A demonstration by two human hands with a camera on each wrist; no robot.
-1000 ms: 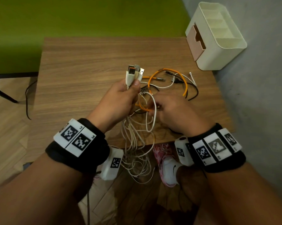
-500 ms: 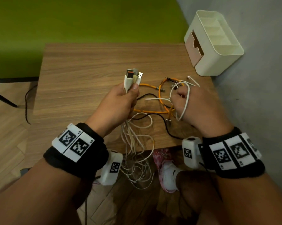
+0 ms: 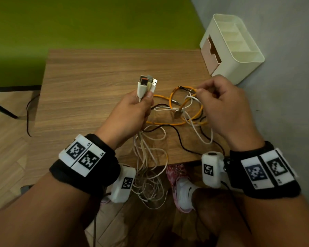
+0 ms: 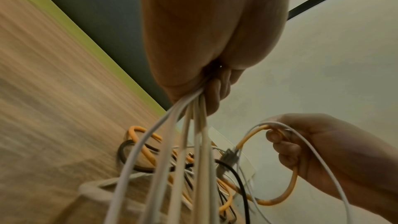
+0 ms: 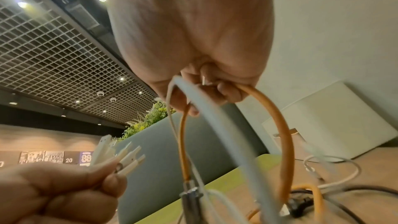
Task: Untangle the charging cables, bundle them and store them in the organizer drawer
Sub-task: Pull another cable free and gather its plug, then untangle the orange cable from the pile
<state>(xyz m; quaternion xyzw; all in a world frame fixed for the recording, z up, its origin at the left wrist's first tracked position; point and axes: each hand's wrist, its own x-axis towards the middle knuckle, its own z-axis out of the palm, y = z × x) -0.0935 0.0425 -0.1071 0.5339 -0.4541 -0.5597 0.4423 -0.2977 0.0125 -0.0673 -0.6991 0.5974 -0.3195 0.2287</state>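
Observation:
My left hand [image 3: 132, 111] grips a bunch of white cables just below their USB plugs [image 3: 147, 83], which point up; the white cables [image 3: 148, 168] hang from my fist over the table's near edge, seen up close as white strands [image 4: 189, 151]. My right hand [image 3: 219, 104] pinches an orange cable [image 3: 189, 106] and a thin white cable [image 3: 198, 132], lifting a loop of orange cable [image 5: 284, 139] above the tangle. A black cable [image 3: 178, 134] lies mixed in on the wooden table [image 3: 96, 82]. The cream organizer [image 3: 239, 54] with its pink drawer [image 3: 208, 56] shut stands at the far right corner.
A grey wall [image 3: 283, 104] runs close along the table's right side, behind the organizer. A green panel [image 3: 79, 22] stands behind the table. Below the near edge are my foot in a pink shoe [image 3: 178, 175] and wood flooring. A dark floor cord [image 3: 28, 113] hangs left.
My right hand moved from the near tangle out to the right and up, raising the orange and thin white cables. My left hand kept its grip on the plug bunch.

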